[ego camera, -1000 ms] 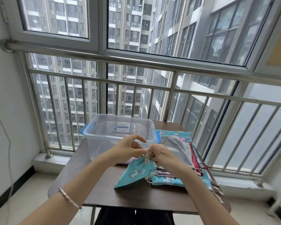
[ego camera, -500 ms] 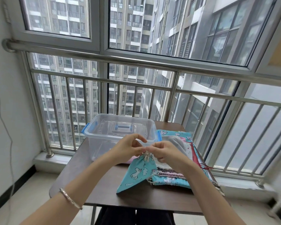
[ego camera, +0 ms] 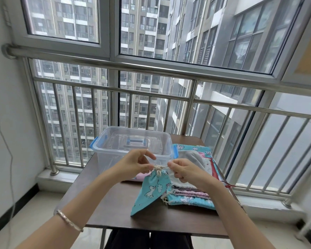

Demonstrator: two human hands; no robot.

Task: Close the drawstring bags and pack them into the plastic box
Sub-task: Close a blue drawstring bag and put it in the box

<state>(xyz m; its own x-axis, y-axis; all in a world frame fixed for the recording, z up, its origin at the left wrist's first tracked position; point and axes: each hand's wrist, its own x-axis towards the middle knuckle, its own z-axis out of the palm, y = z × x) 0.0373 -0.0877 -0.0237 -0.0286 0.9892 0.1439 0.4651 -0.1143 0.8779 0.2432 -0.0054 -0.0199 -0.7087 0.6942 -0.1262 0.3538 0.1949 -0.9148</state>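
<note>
A turquoise drawstring bag with white animal prints hangs over the table, its neck gathered tight. My left hand pinches the beige cord on the left of the neck. My right hand pinches the same cord on the right. The two hands hold the cord taut between them. Behind them stands the clear plastic box with blue latches, open at the top, with what looks like its lid lying inside. A pile of other drawstring bags lies at the right of the table.
The small dark brown table stands against a steel window railing. A pink bag lies in front of the box. A red cord trails off the pile at the right edge. A white wall is at the left.
My hands have risen a little and moved apart, drawing the cord out sideways. The bag's neck has been lifted off the pile and hangs higher.
</note>
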